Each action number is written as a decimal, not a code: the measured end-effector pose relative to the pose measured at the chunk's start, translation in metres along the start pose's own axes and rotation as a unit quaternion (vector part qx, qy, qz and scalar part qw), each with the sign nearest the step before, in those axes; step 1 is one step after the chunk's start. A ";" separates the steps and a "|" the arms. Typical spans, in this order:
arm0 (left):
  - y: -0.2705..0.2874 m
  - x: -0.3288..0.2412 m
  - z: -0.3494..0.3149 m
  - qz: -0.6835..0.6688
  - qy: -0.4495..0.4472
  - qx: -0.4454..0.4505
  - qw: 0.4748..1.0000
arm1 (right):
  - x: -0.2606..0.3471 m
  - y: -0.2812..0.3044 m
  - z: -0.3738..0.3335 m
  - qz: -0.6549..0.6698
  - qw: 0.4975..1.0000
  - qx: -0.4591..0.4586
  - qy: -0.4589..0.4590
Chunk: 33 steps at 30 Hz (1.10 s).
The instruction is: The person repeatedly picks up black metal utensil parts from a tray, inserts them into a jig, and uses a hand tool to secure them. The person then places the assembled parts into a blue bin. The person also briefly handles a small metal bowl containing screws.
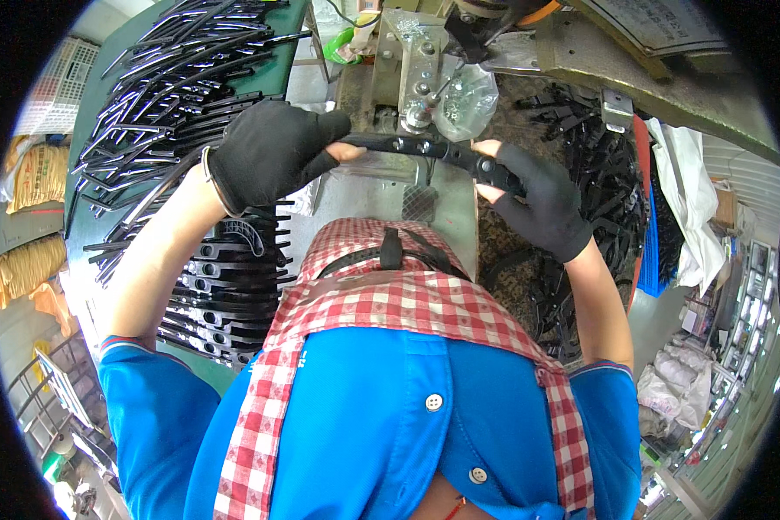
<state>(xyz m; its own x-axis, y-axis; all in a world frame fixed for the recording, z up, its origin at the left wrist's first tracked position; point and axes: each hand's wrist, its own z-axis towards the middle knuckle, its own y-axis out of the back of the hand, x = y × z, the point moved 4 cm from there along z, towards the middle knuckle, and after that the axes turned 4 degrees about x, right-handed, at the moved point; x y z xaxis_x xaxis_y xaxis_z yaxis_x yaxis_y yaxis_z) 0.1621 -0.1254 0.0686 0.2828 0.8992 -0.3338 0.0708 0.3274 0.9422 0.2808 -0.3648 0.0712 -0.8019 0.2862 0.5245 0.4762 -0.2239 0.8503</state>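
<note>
Between my two hands a long black metal bar (416, 146) with holes and shiny rivets lies roughly level, just in front of the machine. My left hand (277, 156), in a black glove with bare fingertips, is closed round its left end. Gloved the same way, my right hand (533, 191) grips the right end between thumb and fingers. Past the bar stands the machine's metal fixture (420, 78), with a bolt-like post close to the bar. A clear plastic bag (468, 100) of small parts sits beside that fixture.
Thin black rods (182, 87) are heaped on the green table (104, 173) to my left. Nearer me lie stacked black bars with holes (221, 299). A large pile of black metal parts (602, 173) fills the right side. The machine's heavy frame (650, 74) overhangs at upper right.
</note>
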 end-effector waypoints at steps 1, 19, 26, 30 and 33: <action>0.003 -0.007 -0.001 0.038 0.005 0.018 0.999 | 0.002 0.001 0.002 -0.069 0.998 0.011 -0.002; -0.002 0.009 0.034 0.048 0.010 -0.012 0.999 | -0.001 0.016 0.047 -0.163 0.986 0.010 -0.030; 0.001 0.041 0.070 0.099 -0.023 -0.053 0.993 | -0.023 0.027 0.070 -0.182 0.982 0.010 -0.049; -0.002 0.044 0.072 0.092 0.001 -0.005 0.996 | -0.030 0.022 0.071 -0.157 0.987 -0.027 -0.005; -0.002 0.044 0.072 0.103 0.004 -0.010 0.995 | -0.041 0.016 0.072 -0.103 0.991 0.041 -0.069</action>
<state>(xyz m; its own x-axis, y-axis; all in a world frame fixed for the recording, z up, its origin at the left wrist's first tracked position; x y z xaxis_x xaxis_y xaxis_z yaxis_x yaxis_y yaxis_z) 0.2436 -0.1073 0.0539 0.2814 0.9502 -0.1336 -0.0077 0.1415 0.9899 0.3470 -0.3130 0.0661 -0.8305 0.4446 0.3354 0.3395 -0.0733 0.9378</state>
